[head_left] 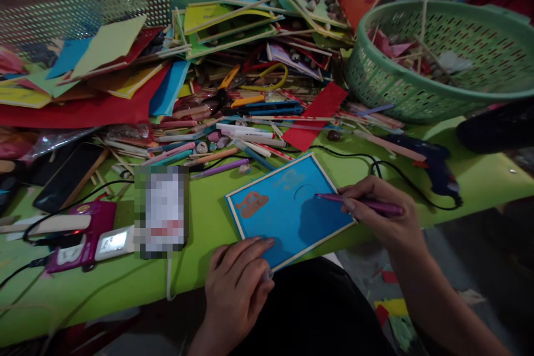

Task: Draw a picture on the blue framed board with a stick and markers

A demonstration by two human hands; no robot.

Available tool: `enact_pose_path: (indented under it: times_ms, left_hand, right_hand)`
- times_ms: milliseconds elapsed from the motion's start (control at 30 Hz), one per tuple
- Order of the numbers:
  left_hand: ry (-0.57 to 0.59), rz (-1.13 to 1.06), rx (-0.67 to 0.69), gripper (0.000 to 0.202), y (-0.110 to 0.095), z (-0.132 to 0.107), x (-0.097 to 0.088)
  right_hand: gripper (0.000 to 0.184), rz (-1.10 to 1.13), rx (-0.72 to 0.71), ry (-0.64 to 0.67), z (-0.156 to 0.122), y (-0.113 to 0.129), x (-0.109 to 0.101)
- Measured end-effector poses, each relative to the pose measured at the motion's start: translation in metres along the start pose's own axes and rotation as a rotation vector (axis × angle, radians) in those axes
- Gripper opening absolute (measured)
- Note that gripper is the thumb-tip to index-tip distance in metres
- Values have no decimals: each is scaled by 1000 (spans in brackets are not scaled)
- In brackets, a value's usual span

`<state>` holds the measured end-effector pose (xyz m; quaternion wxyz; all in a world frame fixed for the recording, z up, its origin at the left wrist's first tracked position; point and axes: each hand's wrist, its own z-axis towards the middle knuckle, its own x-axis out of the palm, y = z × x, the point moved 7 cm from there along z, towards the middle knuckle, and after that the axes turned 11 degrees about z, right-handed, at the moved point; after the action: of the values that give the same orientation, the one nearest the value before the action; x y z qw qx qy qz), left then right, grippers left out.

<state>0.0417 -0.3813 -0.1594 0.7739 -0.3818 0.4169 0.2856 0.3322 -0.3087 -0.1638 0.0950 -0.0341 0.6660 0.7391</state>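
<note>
In my right hand [381,211] is a purple pen [384,207], pinched between thumb and fingers, its tip on a blue card [287,228] with pale stick edging. A thin dark curved line shows on the card near the tip. The card also bears a brown car-like drawing [253,204] at its left and a faint greyish drawing [288,178] near the top edge. My left hand [240,283] grips the card's near left edge, with fingertips on its face and thumb at the rim. The card lies tilted at the bench's near edge, above my dark-clothed lap.
Pens and markers [250,133] lie heaped behind the card, with stick-framed cards [233,22] piled farther back. A green basket [438,89] stands at right, near a corded glue gun [438,164]. A phone [164,211] and magenta power strip [87,233] lie left.
</note>
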Motion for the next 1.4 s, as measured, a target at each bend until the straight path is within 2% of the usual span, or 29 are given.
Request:
enact_pose_path:
  times_ms: [167,433,800,1067,1167,1400]
  left_hand:
    - [11,28,57,31,-2,-1,1]
    - [-17,0,37,35,-4,5,-3]
    - [-50,-12,-1,35,-3,5,-3]
    - [-40,12,32,33,-5,6,-5]
    - [-53,-8,5,34,-3,6,-5]
    - [-10,22,46,26,-3,3,-3]
  right_hand:
    - [11,-12,-14,9,1,0,0]
    - [10,-4,-1,6,1,0,2]
    - [2,-70,-69,-19,1,3,4]
    - [8,-126,-72,-30,2,1,4]
    - [7,-118,-64,-18,3,2,5]
    - [6,-108,-48,5,5,1,8]
